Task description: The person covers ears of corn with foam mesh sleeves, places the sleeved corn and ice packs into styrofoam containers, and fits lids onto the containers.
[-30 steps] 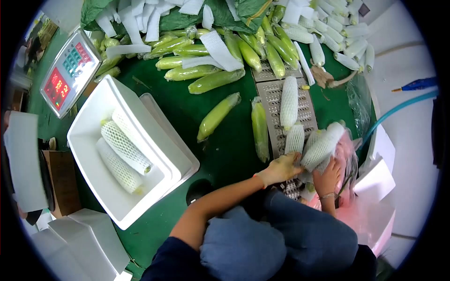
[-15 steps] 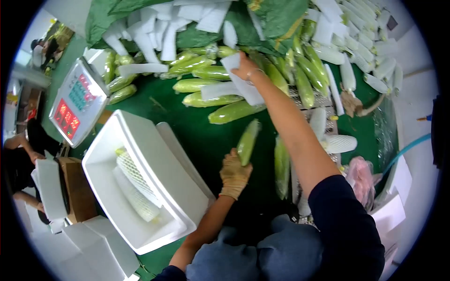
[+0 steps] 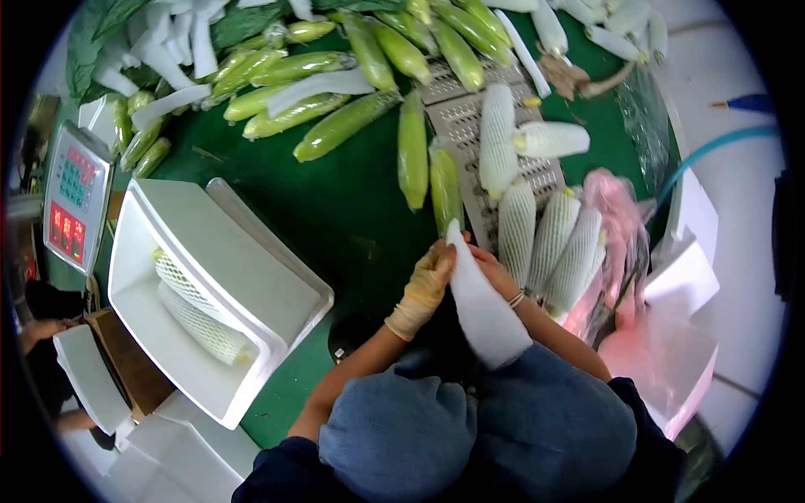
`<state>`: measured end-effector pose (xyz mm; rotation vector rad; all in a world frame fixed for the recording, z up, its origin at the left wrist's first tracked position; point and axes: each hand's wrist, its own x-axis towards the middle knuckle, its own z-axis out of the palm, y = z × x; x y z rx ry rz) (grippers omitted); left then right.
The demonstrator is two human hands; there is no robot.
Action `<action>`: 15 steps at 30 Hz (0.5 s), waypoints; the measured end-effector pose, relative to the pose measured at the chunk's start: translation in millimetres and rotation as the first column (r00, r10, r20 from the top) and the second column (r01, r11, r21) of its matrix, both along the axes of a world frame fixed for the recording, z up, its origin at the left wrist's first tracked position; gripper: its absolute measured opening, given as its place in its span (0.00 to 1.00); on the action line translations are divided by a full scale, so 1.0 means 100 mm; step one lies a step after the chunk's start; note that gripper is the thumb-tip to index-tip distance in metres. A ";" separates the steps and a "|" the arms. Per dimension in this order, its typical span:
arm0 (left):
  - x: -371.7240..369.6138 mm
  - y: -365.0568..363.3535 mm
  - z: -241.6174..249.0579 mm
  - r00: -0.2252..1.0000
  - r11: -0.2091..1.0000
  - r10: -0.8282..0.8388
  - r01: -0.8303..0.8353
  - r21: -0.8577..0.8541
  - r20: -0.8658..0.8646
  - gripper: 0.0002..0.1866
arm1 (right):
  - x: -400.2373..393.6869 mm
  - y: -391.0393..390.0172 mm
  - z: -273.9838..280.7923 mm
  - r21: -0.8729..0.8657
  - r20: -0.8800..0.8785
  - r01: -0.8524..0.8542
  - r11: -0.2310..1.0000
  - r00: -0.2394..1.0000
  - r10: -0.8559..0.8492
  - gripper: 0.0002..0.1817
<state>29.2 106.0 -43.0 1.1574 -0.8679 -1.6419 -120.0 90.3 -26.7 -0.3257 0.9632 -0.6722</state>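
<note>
Right of the white box (image 3: 226, 243), the left hand (image 3: 426, 278) pinches the far end of 1 foam sleeve (image 3: 490, 323), and the right hand (image 3: 496, 272), farther from that box, grips the same end, which might tear if the 2 tug unevenly.

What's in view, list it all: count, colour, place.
Foam sheet: 1, white, at both hands
Foam strips: many, white, mainly top left
Wrapped vegetables: many, green, top and centre
Netted vegetables: many, white, mainly right; two visible in bin
Bin: 1, white, left
Scale: 1, white, left
Sacking: unclear count, green, top left
Metal grating: unclear count, grey, centre-right
Plastic: unclear count, pink, right
Hose: 1, blue, right
Cardboard box: 1, brown, lower left
Other person: 1, dark clothing, left
Legs: 2, blue, bottom
Left hand: 1, yellowish glove, centre
Right hand: 1, bare, centre
</note>
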 end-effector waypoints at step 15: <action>-0.23 0.12 -0.70 0.882 0.988 -0.139 0.095 0.119 0.451 0.23 | -0.09 0.07 -0.72 -0.452 -0.797 -0.348 0.821 0.572 -0.195 0.19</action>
